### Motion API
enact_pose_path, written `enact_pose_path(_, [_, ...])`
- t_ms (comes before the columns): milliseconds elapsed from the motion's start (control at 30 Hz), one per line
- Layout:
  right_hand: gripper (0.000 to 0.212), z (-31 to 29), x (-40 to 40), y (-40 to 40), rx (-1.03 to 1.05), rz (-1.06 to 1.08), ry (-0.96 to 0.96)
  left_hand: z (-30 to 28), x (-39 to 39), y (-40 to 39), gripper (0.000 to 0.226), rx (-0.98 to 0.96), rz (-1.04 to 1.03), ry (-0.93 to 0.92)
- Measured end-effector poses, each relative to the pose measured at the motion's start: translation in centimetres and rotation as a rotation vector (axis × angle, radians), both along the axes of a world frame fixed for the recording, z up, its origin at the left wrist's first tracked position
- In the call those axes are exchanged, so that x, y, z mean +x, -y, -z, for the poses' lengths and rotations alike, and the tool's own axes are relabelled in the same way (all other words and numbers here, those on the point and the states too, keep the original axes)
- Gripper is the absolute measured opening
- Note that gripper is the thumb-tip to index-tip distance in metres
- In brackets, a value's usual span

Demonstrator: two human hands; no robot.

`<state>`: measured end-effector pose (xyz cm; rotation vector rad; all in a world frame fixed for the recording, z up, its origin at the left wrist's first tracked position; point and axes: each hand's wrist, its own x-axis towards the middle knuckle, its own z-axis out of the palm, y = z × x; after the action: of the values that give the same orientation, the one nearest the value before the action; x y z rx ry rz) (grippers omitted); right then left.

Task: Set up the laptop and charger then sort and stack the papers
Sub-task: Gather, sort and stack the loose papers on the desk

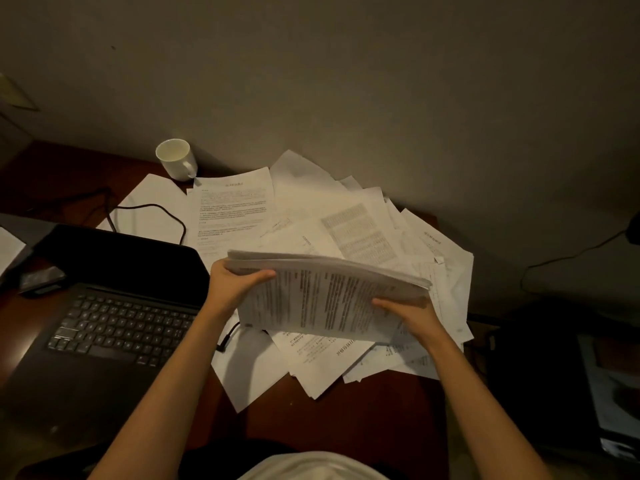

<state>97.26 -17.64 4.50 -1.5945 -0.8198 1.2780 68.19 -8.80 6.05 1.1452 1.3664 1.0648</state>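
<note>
I hold a thick stack of printed papers (322, 296) upright above the desk, its lower edge down among the loose sheets. My left hand (232, 284) grips its left edge, thumb on the front page. My right hand (408, 315) grips its right edge. Loose printed sheets (242, 209) lie scattered over the wooden desk (381, 410) behind and under the stack. An open black laptop (104, 327) sits at the left with a dark screen. A black charger cable (166, 213) loops over the sheets behind it, and a cable plug (225, 342) lies beside the laptop's right edge.
A white mug (176, 159) stands at the back against the wall. A dark phone-like object (41, 278) lies left of the laptop. A black object (540, 368) sits at the right of the desk, with another cable (568, 254) running along the wall.
</note>
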Motion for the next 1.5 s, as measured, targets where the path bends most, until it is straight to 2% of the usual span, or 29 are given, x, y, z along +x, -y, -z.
enact_pose_path(67, [0.025,-0.1,-0.8,0.3,0.010,0.050,0.032,-0.1,0.7,0.2,0.024,0.000,-0.009,0.005])
enact_pose_path(167, [0.023,-0.7,-1.7,0.4,0.044,0.175,0.074,-1.5,1.2,-0.7,0.022,0.058,-0.047,0.025])
enact_pose_path(267, [0.023,-0.3,-2.7,0.9,0.042,0.320,-0.008,-3.2,1.7,-2.1,0.004,0.145,0.003,-0.022])
enact_pose_path(333, [0.020,0.5,-3.8,1.6,-0.005,0.411,-0.110,-3.1,2.1,-2.6,0.023,0.151,0.037,-0.037])
enact_pose_path(433, [0.017,1.6,-6.1,2.5,-0.163,0.559,-0.259,-1.3,2.2,-1.9,0.047,0.054,-0.014,-0.099])
enact_pose_path(500, [0.015,1.7,-7.8,2.8,-0.244,0.651,-0.356,0.6,2.3,-0.2,0.046,-0.025,-0.033,-0.140])
enact_pose_path(567, [0.028,2.1,-9.3,2.8,-0.282,0.707,-0.423,2.5,2.5,1.9,0.044,-0.128,-0.073,-0.180])
enact_pose_path(633, [0.032,3.0,-10.5,2.9,-0.314,0.744,-0.436,4.5,2.7,3.9,0.048,-0.244,-0.121,-0.212])
enact_pose_path(767, [0.030,5.9,-11.2,2.9,-0.429,0.707,-0.455,7.9,2.7,6.5,0.062,-0.445,-0.219,-0.241])
enact_pose_path(800, [0.030,6.4,-11.0,3.0,-0.455,0.675,-0.457,8.4,2.8,6.9,0.059,-0.497,-0.229,-0.232])
enact_pose_path(900, [0.029,7.6,-9.5,3.1,-0.521,0.494,-0.456,9.4,3.5,7.9,0.032,-0.633,-0.222,-0.157])
enact_pose_path(967, [0.027,7.9,-8.3,3.2,-0.516,0.384,-0.396,10.3,3.8,8.4,0.038,-0.698,-0.216,-0.071])
enact_pose_path(1000, [0.031,7.8,-7.7,3.3,-0.490,0.353,-0.286,11.0,3.8,8.4,0.042,-0.728,-0.232,-0.043])
enact_pose_path(1100, [0.065,7.7,-6.0,3.1,-0.436,0.279,0.304,12.0,3.6,8.0,0.044,-0.766,-0.279,-0.002])
enact_pose_path(1200, [0.073,7.0,-4.8,1.1,-0.331,0.143,0.674,11.6,3.5,7.4,0.043,-0.798,-0.300,0.057])
enact_pose_path(1300, [0.073,7.0,-4.5,-2.9,-0.256,-0.073,0.823,11.0,3.6,7.1,0.042,-0.834,-0.270,0.060])
enact_pose_path(1400, [0.074,7.4,-5.1,-6.6,-0.270,-0.234,0.808,10.7,3.6,7.1,0.025,-0.795,-0.255,-0.070])
enact_pose_path(1500, [0.074,7.7,-4.8,-9.3,-0.355,-0.301,0.812,11.2,3.2,7.1,0.027,-0.784,-0.222,-0.153])
